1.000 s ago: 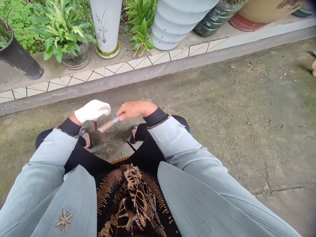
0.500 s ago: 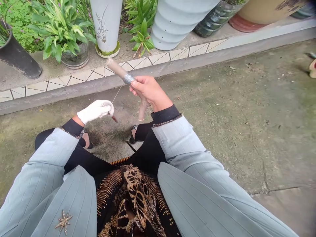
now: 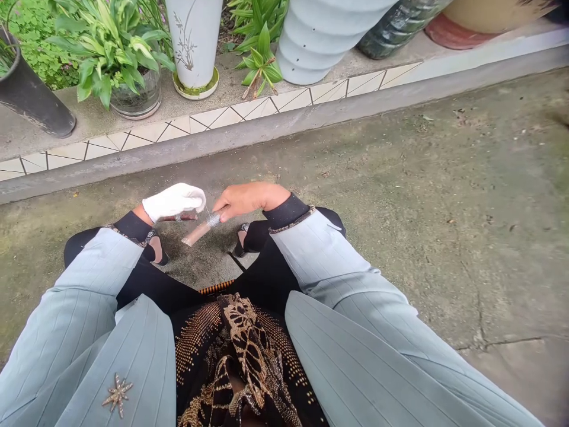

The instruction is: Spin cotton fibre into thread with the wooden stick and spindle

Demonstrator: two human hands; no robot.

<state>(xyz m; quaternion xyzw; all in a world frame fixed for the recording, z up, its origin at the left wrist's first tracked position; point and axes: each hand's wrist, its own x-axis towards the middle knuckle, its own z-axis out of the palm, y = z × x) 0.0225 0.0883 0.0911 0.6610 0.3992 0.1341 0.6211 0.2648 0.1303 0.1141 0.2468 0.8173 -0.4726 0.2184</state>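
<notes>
My left hand, in a white glove, is closed around a thin reddish-brown stick. A pale wooden stick is gripped in my bare right hand, its end pointing down and to the left. Silvery wire is wound around this pale stick close to my fingers. A short thin strand spans the small gap between my gloved fingers and the winding. The rest of the pale stick is hidden behind my right hand.
A low ledge with white tiles crosses ahead, bearing a white pot, a ribbed pale pot, a black pot and a leafy plant. Below lies a concrete floor. My shoes are under my hands.
My right hand has come down toward me and turned, so the pale stick's end now points down-left instead of up-left. The strand between the hands is shorter. My left hand has rotated slightly.
</notes>
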